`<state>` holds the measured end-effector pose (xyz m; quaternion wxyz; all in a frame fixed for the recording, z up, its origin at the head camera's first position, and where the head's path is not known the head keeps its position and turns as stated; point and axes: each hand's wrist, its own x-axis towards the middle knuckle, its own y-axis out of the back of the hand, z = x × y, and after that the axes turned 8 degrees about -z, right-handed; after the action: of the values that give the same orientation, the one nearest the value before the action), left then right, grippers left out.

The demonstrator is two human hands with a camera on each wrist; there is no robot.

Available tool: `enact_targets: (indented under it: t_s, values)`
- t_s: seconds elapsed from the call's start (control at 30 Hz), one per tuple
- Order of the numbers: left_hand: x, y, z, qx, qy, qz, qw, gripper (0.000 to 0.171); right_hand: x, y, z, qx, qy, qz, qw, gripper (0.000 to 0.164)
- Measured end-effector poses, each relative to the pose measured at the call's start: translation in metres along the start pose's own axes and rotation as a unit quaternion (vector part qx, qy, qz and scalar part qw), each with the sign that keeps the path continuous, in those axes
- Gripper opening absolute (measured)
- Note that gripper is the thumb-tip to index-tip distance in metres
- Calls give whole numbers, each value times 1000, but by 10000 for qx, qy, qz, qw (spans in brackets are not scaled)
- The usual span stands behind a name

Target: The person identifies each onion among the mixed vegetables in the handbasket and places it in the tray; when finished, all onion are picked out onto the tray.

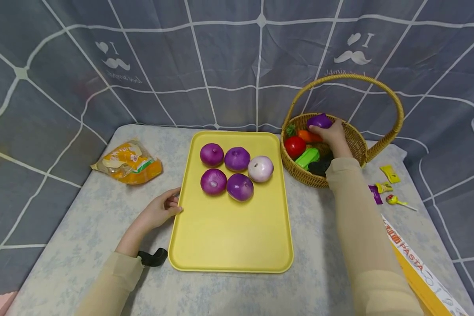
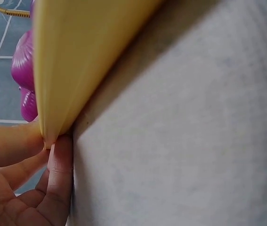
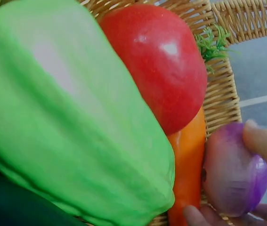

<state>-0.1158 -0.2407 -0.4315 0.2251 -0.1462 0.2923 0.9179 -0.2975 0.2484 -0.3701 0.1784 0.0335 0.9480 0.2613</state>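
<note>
Over the back of the wicker basket [image 1: 300,173], my right hand [image 1: 333,134] holds a purple onion [image 1: 319,120]. In the right wrist view the thumb and fingers lie around this onion [image 3: 237,169], beside an orange carrot [image 3: 187,162]. My left hand [image 1: 163,209] pinches the left rim of the yellow tray [image 1: 229,237]; the left wrist view shows thumb and fingers on both sides of that rim [image 2: 53,117]. Several purple onions [image 1: 240,187] and one paler onion [image 1: 260,169] sit in the tray's far half.
A red tomato [image 1: 295,147] and a ridged green vegetable [image 1: 308,157] lie in the basket, whose handle [image 1: 343,77] arches high. Left of the tray is an orange food packet [image 1: 130,162]. Wrapped candies [image 1: 390,173], a lollipop [image 1: 393,199] and a pasta box [image 1: 422,272] lie at right.
</note>
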Motion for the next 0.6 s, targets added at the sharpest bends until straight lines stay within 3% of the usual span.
enact_targets:
  t_s: [0.17,0.33,0.43,0.6]
  values:
    - [1,-1,-2,-41,-66,-32,10000,64,-2,1,-2,140,-4,-6,9999,97]
    - [4,-1,-2,4,-124,-46,9999,64,-16,11,-13,481,-167,-402,9979,101]
    - [5,0,-2,61,-104,-59,9999,65,-36,14,-25,351,-68,-645,9973,103]
    - [6,1,-5,92,5,-60,9999,65,-92,0,-37,-316,588,-879,9939,101]
